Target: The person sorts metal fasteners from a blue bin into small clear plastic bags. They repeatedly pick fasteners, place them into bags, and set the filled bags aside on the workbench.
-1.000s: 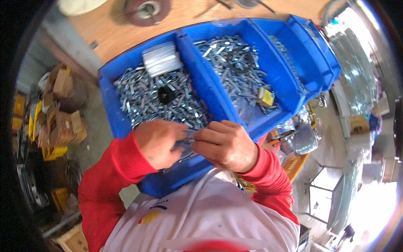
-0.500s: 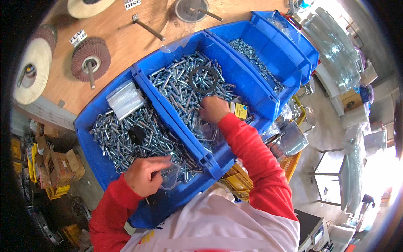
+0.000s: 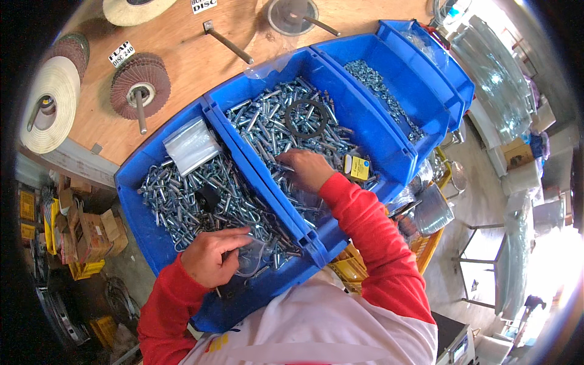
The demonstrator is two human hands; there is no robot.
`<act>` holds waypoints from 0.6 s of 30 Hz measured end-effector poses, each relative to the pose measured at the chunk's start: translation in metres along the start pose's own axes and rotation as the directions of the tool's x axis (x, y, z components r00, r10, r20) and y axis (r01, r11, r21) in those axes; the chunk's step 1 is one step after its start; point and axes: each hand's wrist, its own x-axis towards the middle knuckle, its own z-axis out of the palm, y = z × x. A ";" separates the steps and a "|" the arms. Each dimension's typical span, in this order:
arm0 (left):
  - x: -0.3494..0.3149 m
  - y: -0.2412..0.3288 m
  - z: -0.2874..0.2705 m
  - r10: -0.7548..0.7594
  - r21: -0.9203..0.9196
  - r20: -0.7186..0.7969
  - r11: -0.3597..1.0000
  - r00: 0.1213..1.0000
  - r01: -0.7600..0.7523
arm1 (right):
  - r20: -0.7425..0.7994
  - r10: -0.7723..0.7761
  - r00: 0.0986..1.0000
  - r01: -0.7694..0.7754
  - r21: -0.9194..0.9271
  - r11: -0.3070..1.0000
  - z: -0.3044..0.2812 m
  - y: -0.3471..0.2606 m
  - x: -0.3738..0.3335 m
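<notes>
My left hand (image 3: 210, 258) is over the near part of the left blue bin (image 3: 135, 201), index finger extended. A small clear plastic bag (image 3: 250, 258) is gripped at its thumb side. That bin holds a heap of shiny metal pins and bent pieces (image 3: 176, 210). In the middle blue bin (image 3: 383, 146), my right hand (image 3: 309, 170) reaches down onto a pile of short metal pins (image 3: 267, 121). Its fingers are curled, and what is between them is hidden. A black ring (image 3: 306, 135) and a yellow-and-white box (image 3: 357, 167) lie on this pile.
A stack of clear plastic bags (image 3: 190, 146) lies on the left bin's pieces. Farther right, another blue bin (image 3: 398, 67) contains small metal parts. Metal pegs with a flap disc (image 3: 125, 97) stick out from the wooden board (image 3: 176, 67). A yellow crate (image 3: 350, 266) stands below the bins.
My right hand has shifted left across the pins, closer to the divider between the bins. My left hand keeps its place with the bag. The whole view has moved slightly.
</notes>
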 end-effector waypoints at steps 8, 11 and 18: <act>-0.002 -0.001 0.002 0.055 0.039 0.000 0.998 0.998 -0.055 | 0.114 0.036 0.993 -0.021 -0.134 0.991 0.005 -0.001 -0.005; -0.002 0.000 0.005 0.070 0.042 -0.001 0.997 0.998 -0.070 | 0.038 0.012 0.999 -0.002 -0.272 0.962 0.014 0.005 -0.010; -0.008 0.004 0.001 0.031 0.036 0.028 0.999 0.999 -0.032 | -0.153 0.043 0.987 -0.039 0.033 0.999 -0.009 0.016 -0.024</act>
